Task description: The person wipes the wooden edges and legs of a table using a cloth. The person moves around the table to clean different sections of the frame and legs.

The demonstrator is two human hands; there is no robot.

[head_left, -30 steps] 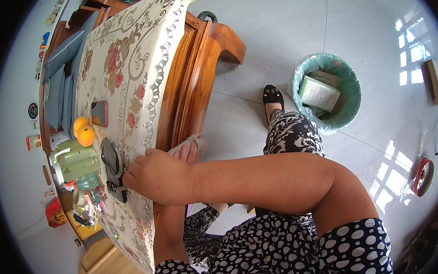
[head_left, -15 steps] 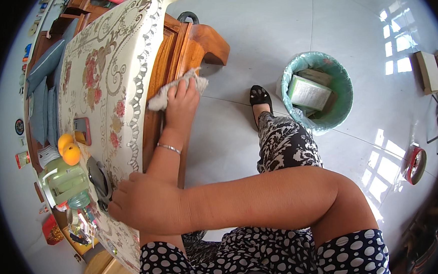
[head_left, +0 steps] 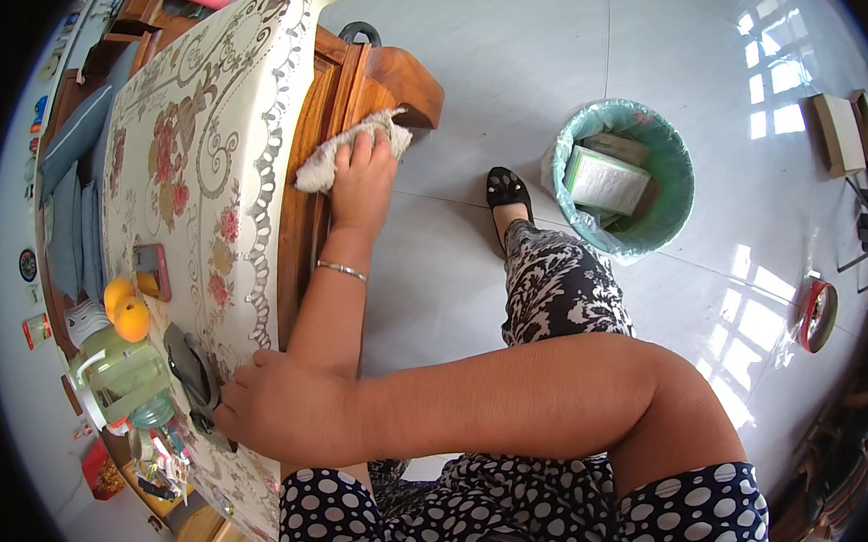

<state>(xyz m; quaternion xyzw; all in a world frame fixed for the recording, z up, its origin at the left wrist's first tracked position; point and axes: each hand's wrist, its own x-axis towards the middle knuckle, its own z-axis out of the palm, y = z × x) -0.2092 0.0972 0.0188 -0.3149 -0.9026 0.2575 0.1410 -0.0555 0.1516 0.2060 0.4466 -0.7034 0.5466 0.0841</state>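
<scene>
My left hand (head_left: pixel 363 182) is shut on a whitish rag (head_left: pixel 323 162) and presses it against the wooden side rail (head_left: pixel 310 226) of a low table, near its far corner. A thin bracelet sits on that wrist. My right hand (head_left: pixel 274 418) lies flat on the near edge of the table's floral cover (head_left: pixel 208 153), its forearm crossing over my left arm. Its fingers touch a dark grey object (head_left: pixel 190 367) on the table; whether they grip it is hidden.
Two oranges (head_left: pixel 124 309), a green jug (head_left: pixel 115 373) and a red-cased phone (head_left: pixel 152 270) sit at the table's near left. A teal lined bin (head_left: pixel 676 181) with boxes stands on the shiny tile floor right of my black shoe (head_left: pixel 507 190). A red round object (head_left: pixel 819 315) lies far right.
My left hand has slid the rag along the wooden rail away from me, from beside my right hand to near the far corner. My right hand stays on the table edge.
</scene>
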